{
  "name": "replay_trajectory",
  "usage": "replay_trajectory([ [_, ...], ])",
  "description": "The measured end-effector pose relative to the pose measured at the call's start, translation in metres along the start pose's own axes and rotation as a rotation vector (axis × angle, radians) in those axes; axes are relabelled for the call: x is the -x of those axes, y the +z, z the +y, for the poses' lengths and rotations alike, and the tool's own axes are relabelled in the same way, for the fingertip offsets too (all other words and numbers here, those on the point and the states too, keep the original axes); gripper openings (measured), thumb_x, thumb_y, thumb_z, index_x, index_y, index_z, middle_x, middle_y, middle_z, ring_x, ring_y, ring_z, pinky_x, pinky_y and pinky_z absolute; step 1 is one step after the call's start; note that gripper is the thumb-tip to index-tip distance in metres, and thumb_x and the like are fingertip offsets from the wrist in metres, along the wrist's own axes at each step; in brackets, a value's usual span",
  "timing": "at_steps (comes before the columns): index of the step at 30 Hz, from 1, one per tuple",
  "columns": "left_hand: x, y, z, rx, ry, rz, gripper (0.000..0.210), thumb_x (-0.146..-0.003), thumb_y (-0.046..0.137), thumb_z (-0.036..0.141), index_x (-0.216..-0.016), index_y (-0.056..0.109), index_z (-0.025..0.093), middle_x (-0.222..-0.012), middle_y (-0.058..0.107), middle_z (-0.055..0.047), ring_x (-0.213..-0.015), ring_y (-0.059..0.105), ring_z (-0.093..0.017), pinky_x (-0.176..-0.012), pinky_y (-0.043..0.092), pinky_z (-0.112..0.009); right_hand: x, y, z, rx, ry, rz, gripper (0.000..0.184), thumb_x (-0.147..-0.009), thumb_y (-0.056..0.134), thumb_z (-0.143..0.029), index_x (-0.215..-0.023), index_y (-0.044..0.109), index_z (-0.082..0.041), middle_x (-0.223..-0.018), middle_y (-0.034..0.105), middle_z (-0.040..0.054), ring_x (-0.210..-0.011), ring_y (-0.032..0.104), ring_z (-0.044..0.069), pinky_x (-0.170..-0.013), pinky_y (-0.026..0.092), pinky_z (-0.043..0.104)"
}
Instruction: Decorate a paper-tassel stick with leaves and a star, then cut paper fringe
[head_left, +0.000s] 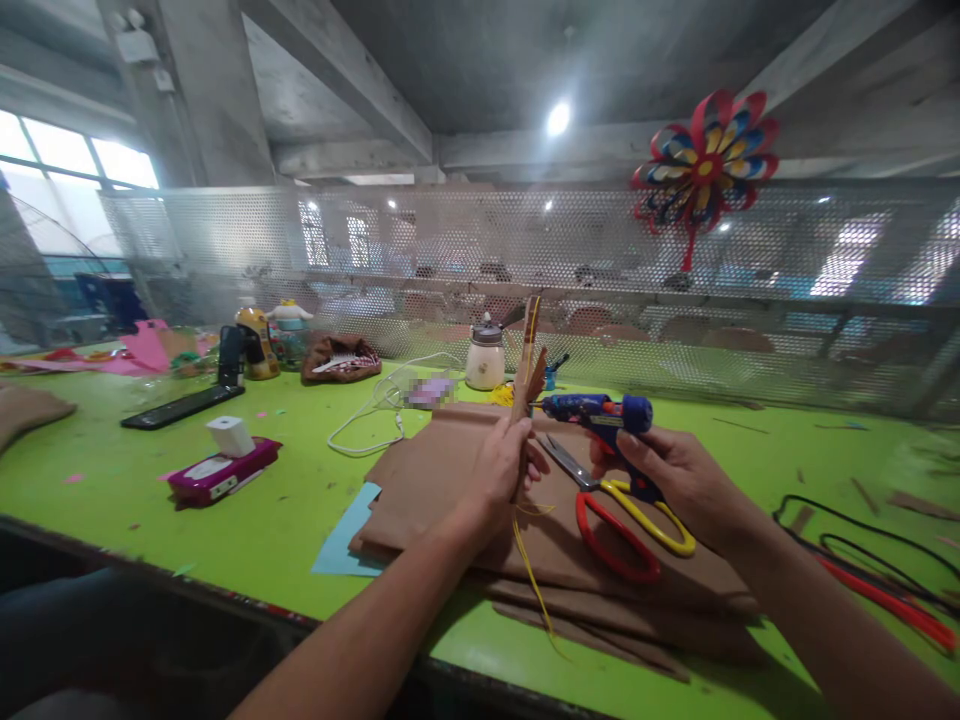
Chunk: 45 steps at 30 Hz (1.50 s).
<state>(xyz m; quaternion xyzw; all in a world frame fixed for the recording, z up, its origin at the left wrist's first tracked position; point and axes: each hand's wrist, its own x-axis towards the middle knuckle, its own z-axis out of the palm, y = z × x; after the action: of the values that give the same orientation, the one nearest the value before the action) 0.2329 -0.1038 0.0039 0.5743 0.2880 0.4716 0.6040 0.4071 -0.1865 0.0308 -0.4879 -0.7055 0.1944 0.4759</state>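
One bright green table [285, 510] fills the space in front of the person, with little bits of paper dotted on it. Behind it stands a metal screen [450, 240] full of tiny holes. The room is gray, with a shining lamp [558, 119] up high and a big window [67, 150] on the left. A colorful flower [705, 168] shows above the screen's top edge.

A floppy brown bag [315, 370] sits at the back of the table with white and red things inside. Near it is a cream pot [485, 366]; its dark lid is on, so I cannot tell what is in it.

The left hand [504, 465] has its grip closed around a thin brown strip [529, 345], over the brown sheets [442, 470]. The strip stands nearly straight up, its top tipped a bit to the right. Yellow string [527, 565] hangs below.

The right hand [671, 475] has its grip wrapped around the handle of a blue glue gun [589, 410]. The gun lies sideways, its nose pointing left, right by the strip. Scissors [589, 482] rest just under it.
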Motion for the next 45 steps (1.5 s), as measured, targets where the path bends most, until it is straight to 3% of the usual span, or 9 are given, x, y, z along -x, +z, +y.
replay_trajectory([
  [9, -0.0007, 0.0001, -0.0009, 0.005, 0.004, 0.001, 0.022, -0.082, 0.04, 0.039, -0.079, 0.043, 0.017, -0.05, 0.056, -0.001, -0.04, 0.045, -0.009, -0.039, 0.028, -0.017, -0.0003, 0.0027, -0.0015, -0.056, -0.011, -0.022, 0.035, -0.087, 0.045, -0.043, -0.072, 0.058, -0.015, -0.072, 0.061, 0.0062, -0.07, 0.06, 0.017, -0.067, 0.047, 0.028],
  [45, -0.002, -0.0009, -0.0029, -0.013, 0.02, -0.004, 0.021, -0.081, 0.04, 0.039, -0.078, 0.043, 0.018, -0.05, 0.056, 0.0, -0.04, 0.046, -0.01, -0.039, 0.029, -0.018, 0.0006, 0.0021, -0.0053, 0.033, -0.01, 0.002, 0.039, -0.087, 0.044, -0.046, -0.069, 0.061, -0.016, -0.072, 0.064, 0.0085, -0.07, 0.059, 0.019, -0.064, 0.047, 0.029],
])
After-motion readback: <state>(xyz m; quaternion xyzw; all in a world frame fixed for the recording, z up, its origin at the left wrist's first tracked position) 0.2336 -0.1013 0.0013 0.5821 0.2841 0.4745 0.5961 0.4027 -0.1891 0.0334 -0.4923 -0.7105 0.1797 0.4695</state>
